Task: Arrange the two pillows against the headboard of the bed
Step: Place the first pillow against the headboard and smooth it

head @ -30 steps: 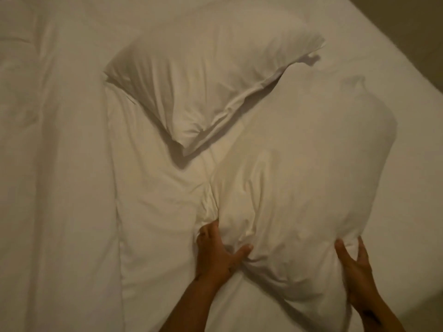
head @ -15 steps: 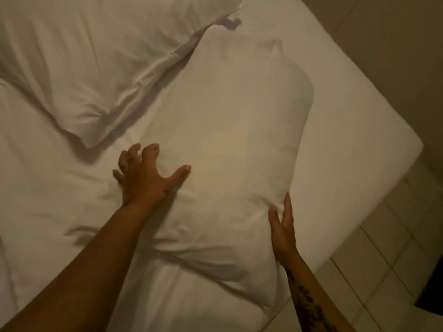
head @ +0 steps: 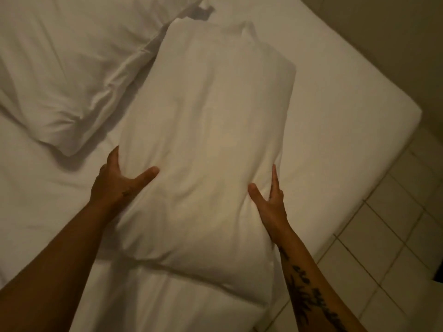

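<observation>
Near pillow point(head: 206, 149): lies lengthwise on the bed point(head: 340, 130), near its right edge, its far corner touching the second pillow.
Left hand point(head: 117, 185): cups the pillow's left flank, thumb on top and fingers down the side, holding it.
Right hand point(head: 271, 200): mirrors it on the right flank, thumb pressed into the top; a two-sided hold probably keeps the soft bulk from sagging when moved.
Second pillow point(head: 72, 68): rests crooked at the upper left, not squared.
Headboard: out of view, so how much arranging remains is unclear.
Tiled floor point(head: 393, 216): right of the mattress.
</observation>
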